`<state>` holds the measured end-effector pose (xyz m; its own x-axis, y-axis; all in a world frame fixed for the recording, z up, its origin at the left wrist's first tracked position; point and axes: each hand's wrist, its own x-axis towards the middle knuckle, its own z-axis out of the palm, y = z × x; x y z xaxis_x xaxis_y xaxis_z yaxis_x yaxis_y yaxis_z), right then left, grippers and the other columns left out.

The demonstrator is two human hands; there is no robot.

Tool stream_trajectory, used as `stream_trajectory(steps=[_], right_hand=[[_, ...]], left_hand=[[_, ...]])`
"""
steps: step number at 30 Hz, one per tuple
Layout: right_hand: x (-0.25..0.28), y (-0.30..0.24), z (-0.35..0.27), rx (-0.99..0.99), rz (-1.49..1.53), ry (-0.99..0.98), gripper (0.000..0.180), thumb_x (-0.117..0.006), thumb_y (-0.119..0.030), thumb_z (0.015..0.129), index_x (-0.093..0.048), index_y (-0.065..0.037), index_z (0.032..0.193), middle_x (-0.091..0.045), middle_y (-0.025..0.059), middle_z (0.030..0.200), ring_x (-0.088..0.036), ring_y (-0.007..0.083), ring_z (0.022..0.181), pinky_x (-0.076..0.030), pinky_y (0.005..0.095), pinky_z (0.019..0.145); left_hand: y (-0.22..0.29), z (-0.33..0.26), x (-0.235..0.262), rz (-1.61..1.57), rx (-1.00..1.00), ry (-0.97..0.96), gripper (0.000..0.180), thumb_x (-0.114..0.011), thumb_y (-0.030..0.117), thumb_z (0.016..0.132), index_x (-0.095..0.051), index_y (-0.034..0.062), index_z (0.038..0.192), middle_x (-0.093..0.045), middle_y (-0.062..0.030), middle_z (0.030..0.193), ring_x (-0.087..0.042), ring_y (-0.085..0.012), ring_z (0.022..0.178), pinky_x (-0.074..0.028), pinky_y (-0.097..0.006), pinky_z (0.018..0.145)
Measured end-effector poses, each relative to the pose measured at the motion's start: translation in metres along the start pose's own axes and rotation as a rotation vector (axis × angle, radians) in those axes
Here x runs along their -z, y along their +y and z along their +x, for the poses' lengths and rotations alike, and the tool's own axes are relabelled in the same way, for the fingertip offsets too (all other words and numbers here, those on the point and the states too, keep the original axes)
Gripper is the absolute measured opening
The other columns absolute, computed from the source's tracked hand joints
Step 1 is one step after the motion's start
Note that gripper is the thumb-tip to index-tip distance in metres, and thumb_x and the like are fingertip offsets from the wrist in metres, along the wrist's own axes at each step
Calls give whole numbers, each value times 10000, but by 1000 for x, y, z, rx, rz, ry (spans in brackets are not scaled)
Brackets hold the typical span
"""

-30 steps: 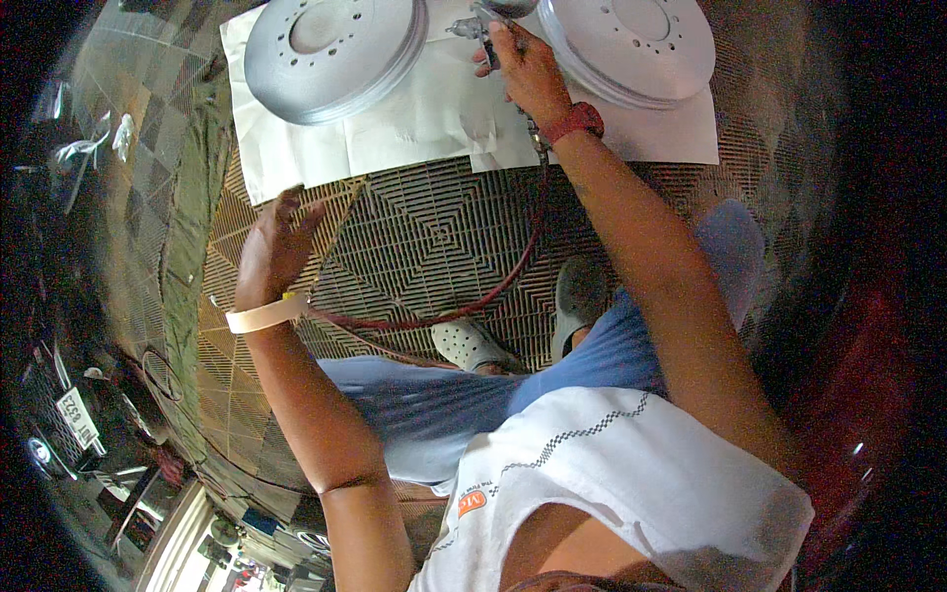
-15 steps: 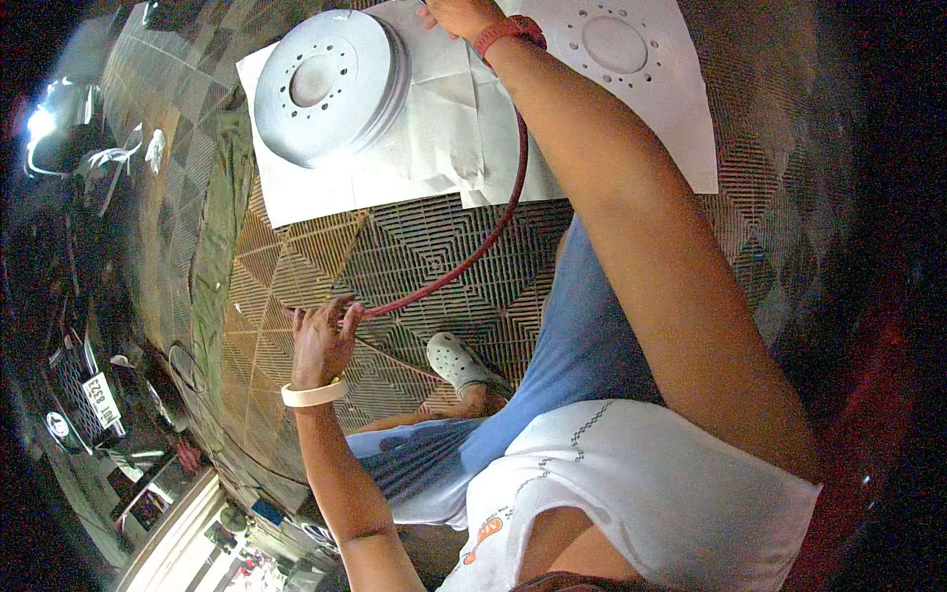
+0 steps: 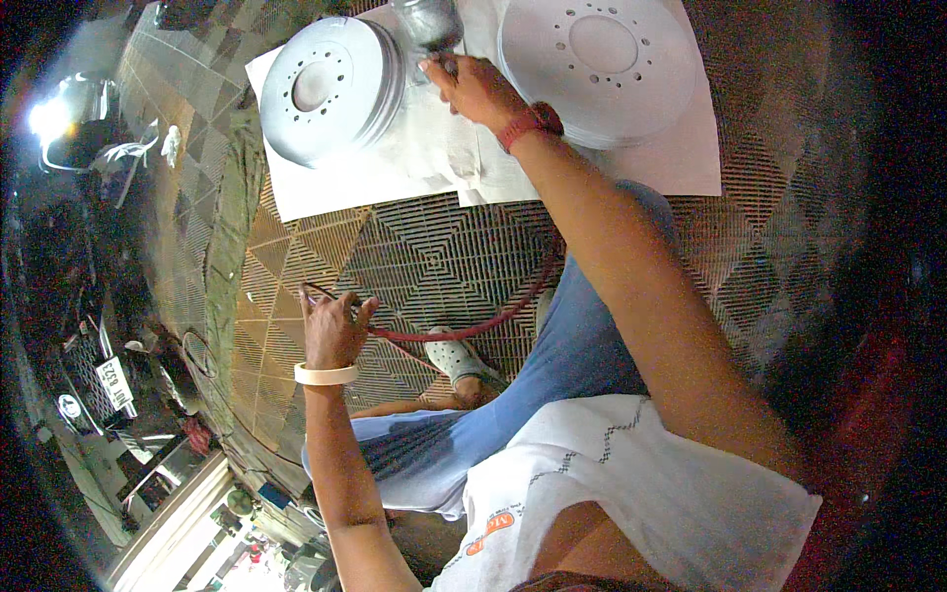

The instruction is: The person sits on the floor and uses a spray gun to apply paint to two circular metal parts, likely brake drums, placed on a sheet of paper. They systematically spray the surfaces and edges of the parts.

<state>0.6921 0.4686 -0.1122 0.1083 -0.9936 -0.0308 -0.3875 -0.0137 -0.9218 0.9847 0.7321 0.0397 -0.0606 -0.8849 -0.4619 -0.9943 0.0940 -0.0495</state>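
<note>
Spray gun [image 3: 426, 28] now in view, right hand [image 3: 475, 89] clamped on it; left hand [image 3: 330, 331] grips red hose [image 3: 464, 331].

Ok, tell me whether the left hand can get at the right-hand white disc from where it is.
Probably not. The left hand is low on the grid floor, gripping the red hose. The right-hand white disc lies far across the paper sheet, and the outstretched right hand crosses between them.
</note>
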Motion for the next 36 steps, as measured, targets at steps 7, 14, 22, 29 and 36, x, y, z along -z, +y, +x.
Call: stream_trajectory(steps=[7, 14, 22, 29, 36], right_hand=[[3, 20, 72, 188, -83, 353, 556, -523, -555, 1015, -728, -41, 1076, -731, 251, 883, -711, 430, 877, -569, 484, 824], [-22, 6, 22, 90, 7, 312, 488, -530, -503, 1027, -713, -67, 1148, -732, 254, 942, -702, 460, 890, -566, 521, 818], [-99, -1, -126, 132, 343, 232, 447, -627, -300, 1014, -598, -146, 1432, -730, 230, 934, -720, 401, 834, -564, 439, 744], [-175, -19, -172, -46, 234, 389, 474, -576, -219, 1026, -540, -83, 1479, -696, 241, 1242, -706, 372, 1077, -545, 418, 900], [-212, -25, -176, -71, 318, 506, 517, -497, -203, 1035, -465, -82, 1536, -727, 181, 1029, -710, 233, 828, -565, 387, 790]], left_hand=[[26, -17, 11, 84, 68, 66, 458, -546, 477, 1029, -682, 58, 906, -689, -204, 762, -675, -414, 865, -289, -648, 1147], [-1, -34, -7, 112, 178, 20, 473, -564, 495, 1014, -715, 60, 906, -716, -204, 805, -700, -394, 872, -243, -659, 1169], [-69, -45, -51, 311, 190, -102, 535, -548, 570, 991, -727, 67, 959, -739, -208, 813, -725, -383, 921, -113, -637, 1228], [-136, -72, -30, 442, 464, -488, 625, -452, 682, 986, -715, 158, 1204, -760, -178, 1059, -678, -413, 1136, -138, -713, 1197], [-151, -77, -18, 115, 453, -226, 613, -574, 599, 966, -657, 118, 1337, -701, -183, 1248, -648, -345, 1205, -224, -615, 1216]])
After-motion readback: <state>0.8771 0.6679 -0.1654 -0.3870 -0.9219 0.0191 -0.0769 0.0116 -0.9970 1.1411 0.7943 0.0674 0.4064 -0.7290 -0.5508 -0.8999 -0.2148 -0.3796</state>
